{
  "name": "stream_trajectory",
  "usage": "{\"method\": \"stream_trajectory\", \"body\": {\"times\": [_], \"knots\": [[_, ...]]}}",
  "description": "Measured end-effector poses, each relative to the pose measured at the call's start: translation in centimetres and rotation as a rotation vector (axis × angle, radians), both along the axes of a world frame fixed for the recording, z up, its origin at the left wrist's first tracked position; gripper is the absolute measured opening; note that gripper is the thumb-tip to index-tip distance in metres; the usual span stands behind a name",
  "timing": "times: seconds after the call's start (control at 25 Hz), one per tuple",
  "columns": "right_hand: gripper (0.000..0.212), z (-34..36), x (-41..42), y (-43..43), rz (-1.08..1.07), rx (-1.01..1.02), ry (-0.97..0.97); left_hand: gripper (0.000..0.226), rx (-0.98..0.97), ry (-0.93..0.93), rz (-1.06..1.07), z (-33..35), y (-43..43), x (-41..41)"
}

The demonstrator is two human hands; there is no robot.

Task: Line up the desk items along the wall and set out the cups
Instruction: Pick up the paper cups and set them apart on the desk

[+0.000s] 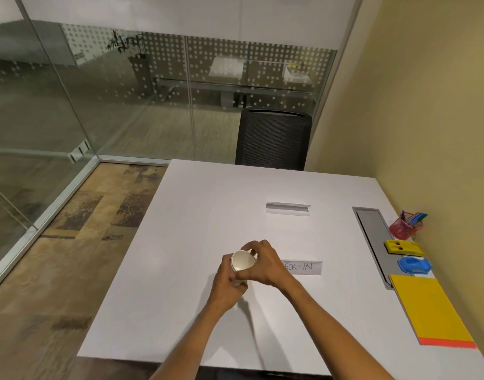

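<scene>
A white paper cup (242, 261) is held tilted above the middle of the white desk (180, 242), its open mouth facing me. My left hand (228, 282) wraps its lower body; my right hand (264, 263) pinches its rim from the right. Whether it is one cup or a nested stack cannot be told. Along the yellow wall on the right stand a red mesh pen holder (403, 228), a yellow hole punch (403, 247), a blue stapler (414, 265) and a yellow notepad (430, 311) with an orange edge.
A sign reading "CHECK-IN" (304, 267) lies partly hidden behind my right hand. A clear acrylic sign holder (287, 208) sits further back. A grey cable tray (374, 242) is set in the desk. A black chair (273, 139) stands behind the desk; glass wall at left.
</scene>
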State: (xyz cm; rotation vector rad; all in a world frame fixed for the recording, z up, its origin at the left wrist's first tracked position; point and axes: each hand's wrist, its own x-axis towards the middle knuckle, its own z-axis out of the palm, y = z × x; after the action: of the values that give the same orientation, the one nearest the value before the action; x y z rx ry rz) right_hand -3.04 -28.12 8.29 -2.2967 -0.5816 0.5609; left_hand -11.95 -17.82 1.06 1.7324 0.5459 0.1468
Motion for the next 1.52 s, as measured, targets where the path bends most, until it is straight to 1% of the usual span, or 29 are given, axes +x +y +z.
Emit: {"method": "stream_trajectory", "body": {"times": [0.36,0.52,0.6,0.68,0.8,0.88,0.96,1.08,1.32,1.52], "knots": [[0.063,0.8,1.0,2.0,-0.143,-0.010,0.041,0.056,0.044,0.020,-0.167,-1.1,3.7,2.6],[0.061,1.9,2.4,2.8,-0.195,0.014,0.019,0.067,0.129,0.132,-0.167,-2.9,5.8,2.8],[0.062,2.6,3.7,2.5,-0.269,0.035,-0.006,0.070,0.214,0.214,-0.152,-4.1,6.7,3.0],[0.062,2.9,5.0,1.6,-0.347,0.042,-0.064,0.073,0.230,0.284,-0.128,-5.0,7.2,3.5],[0.063,1.6,6.2,-0.6,-0.457,0.005,-0.153,0.078,0.137,0.311,-0.078,-6.2,7.5,4.8],[0.064,0.0,6.3,-2.3,-0.514,-0.034,-0.159,0.079,0.093,0.301,-0.050,-7.2,7.2,6.0],[0.065,-1.8,6.1,-3.9,-0.540,-0.067,-0.148,0.075,0.080,0.294,-0.042,-8.2,6.9,7.0],[0.066,-4.3,5.7,-6.0,-0.572,-0.096,-0.147,0.066,0.084,0.286,-0.035,-9.9,6.9,8.4],[0.066,-6.8,5.7,-8.5,-0.608,-0.137,-0.172,0.068,0.149,0.300,-0.024,-12.1,7.3,10.2],[0.066,-8.0,5.6,-8.3,-0.597,-0.125,-0.169,0.069,0.175,0.290,-0.011,-13.3,7.5,10.4]]}}
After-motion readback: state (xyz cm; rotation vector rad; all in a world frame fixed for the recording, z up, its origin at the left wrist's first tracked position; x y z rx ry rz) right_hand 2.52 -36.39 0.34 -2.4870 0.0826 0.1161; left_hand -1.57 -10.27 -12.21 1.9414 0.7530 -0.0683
